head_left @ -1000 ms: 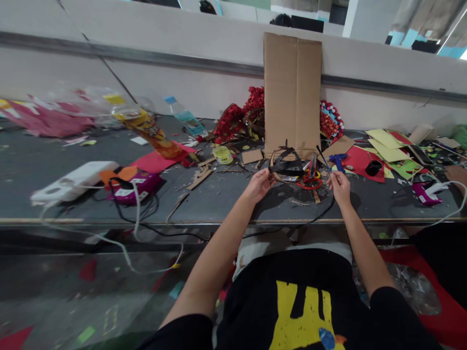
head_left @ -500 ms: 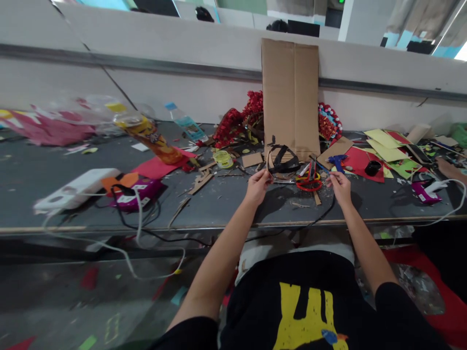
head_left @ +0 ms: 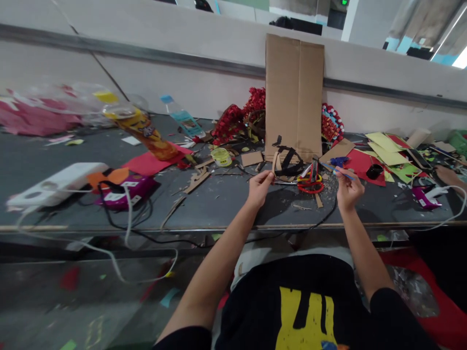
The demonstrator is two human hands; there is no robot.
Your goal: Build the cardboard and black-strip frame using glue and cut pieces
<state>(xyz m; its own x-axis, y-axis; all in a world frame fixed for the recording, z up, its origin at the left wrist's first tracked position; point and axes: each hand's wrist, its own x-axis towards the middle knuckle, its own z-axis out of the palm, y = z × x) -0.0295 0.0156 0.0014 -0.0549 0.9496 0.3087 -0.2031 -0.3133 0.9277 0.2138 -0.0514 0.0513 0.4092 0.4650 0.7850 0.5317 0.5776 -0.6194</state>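
A: Quick status: what's in hand?

B: The left hand (head_left: 260,188) has its grip pinched together on the near L edge of an open strip frame (head_left: 290,171), held over the bench (head_left: 219,204), in front of the cardboard panel (head_left: 295,97).

A: And R side?

B: The right hand (head_left: 349,189) has its grip closed on a thin blue tool (head_left: 345,173), prob. a paintbrush; tip's too small to tell. It's apart from the frame, w/ the scissors (head_left: 310,184) lying between the 2 hands.

A: How far along?

B: Part done, I'd say. Frame's rounded shape is there, curved strips making an open form, & most visible strips are black.

A: What's left?

B: Only obvious bit w/o black is 1 tan strip (head_left: 275,163) at the L end, approx. upright. Can't see the inner or far faces, so coverage there = unknown. Can't tell if the joints are firm either.

A: Supplies?

B: Small black jar (head_left: 374,171) on red paper (head_left: 357,165), R of the right hand; contents unclear. Blue glue gun (head_left: 339,161) lies nearby, in neither hand. Cardboard offcuts (head_left: 197,183) etc. lie well L of the frame.
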